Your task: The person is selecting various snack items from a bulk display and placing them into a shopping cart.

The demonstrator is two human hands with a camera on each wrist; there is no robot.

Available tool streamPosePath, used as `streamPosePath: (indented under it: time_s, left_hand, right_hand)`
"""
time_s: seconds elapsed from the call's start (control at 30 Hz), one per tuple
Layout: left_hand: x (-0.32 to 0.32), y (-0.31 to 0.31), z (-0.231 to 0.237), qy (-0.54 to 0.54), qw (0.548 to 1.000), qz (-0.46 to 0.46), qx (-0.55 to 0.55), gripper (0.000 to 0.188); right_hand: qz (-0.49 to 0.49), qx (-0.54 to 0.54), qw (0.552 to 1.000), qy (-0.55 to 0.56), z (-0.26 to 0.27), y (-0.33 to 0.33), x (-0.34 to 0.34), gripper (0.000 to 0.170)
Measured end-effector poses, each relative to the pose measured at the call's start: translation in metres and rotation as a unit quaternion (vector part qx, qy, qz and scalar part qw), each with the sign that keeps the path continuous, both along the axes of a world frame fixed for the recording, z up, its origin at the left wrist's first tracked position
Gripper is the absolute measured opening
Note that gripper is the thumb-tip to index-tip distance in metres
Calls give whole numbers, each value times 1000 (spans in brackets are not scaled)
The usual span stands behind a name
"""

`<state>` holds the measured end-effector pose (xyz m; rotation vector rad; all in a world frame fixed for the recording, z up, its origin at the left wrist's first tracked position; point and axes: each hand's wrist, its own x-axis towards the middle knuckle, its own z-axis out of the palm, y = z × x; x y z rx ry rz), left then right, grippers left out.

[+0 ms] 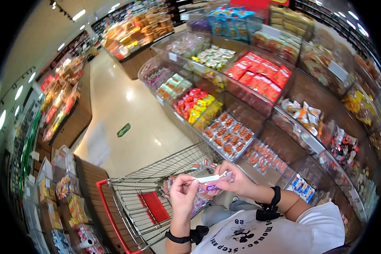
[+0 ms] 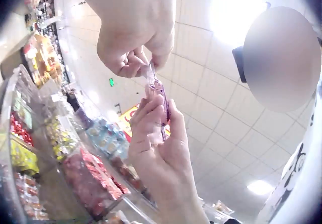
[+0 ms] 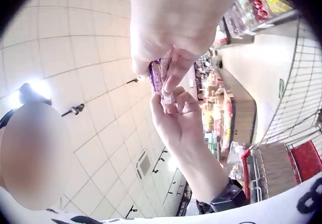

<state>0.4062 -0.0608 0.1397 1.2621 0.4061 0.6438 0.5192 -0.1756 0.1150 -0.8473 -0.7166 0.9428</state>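
Observation:
Both hands hold one small clear packet (image 1: 210, 183) with purple print and a white strip along its top, raised in front of the chest over the cart. The left hand (image 1: 183, 194) pinches its left end between thumb and fingers. At the other end, the right hand (image 1: 237, 181) grips it with curled fingers. Up close in the left wrist view, the packet (image 2: 157, 91) stretches between the left fingertips and the right fingers. The right wrist view shows the purple-edged packet (image 3: 157, 78) partly hidden by the right fingers. What lies inside it I cannot tell.
Below the hands stands a wire shopping cart (image 1: 131, 199) with a red handle and wrapped sausage packs (image 1: 203, 164) inside. Tiered bins of packaged snacks (image 1: 228, 134) rise ahead and to the right. Another snack shelf (image 1: 70, 190) is at left, and an aisle floor (image 1: 131, 106) runs ahead.

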Motion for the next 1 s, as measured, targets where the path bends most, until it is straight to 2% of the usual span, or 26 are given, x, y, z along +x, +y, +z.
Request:
streamPosePath:
  time_s: [0.07,0.2,0.23,0.33,0.37,0.47,0.5,0.53,0.6,0.8,0.83,0.93,1.0]
  left_hand:
    - [12,-21,15,-24,1000,-12,9,7]
    - [32,-56,26,-41,997,-39,59,6]
    - [36,-63,27,-44,996,-46,69,6]
    - [47,-77,30,-44,993,-55,93,6]
    - [50,-81,31,-41,993,-53,100,6]
    - [57,-89,32,-55,991,-44,116,6]
    - [59,-89,30,-63,991,-54,109,6]
    - [61,-90,31,-53,991,-55,106,6]
    - [66,-87,22,-56,994,-72,67,6]
    - [59,-74,16,-77,994,-61,52,7]
    - [55,-68,10,-71,994,-51,67,6]
    - [39,-49,-13,-42,994,-7,104,6]
    - [26,-40,-25,-12,992,31,121,5]
  right_hand:
    - [-65,37,994,-76,6,-22,4,20]
    - [-104,51,992,-48,24,-65,10,21]
    - [-157,69,980,-105,16,-70,14,21]
    - [-201,64,951,-226,26,-90,21,22]
    - [-213,58,947,-234,25,-94,22,24]
    - [-264,61,900,-342,31,-102,29,22]
    - [-275,61,906,-316,35,-103,26,22]
    - [-295,77,878,-370,35,-103,29,21]
    - [-309,65,879,-358,35,-101,30,20]
    - [-311,38,889,-335,30,-88,34,36]
    - [-342,-7,824,-451,45,-95,41,47]
    - [-369,136,739,-547,105,-112,37,49]
    - [-255,192,695,-645,153,-125,25,48]
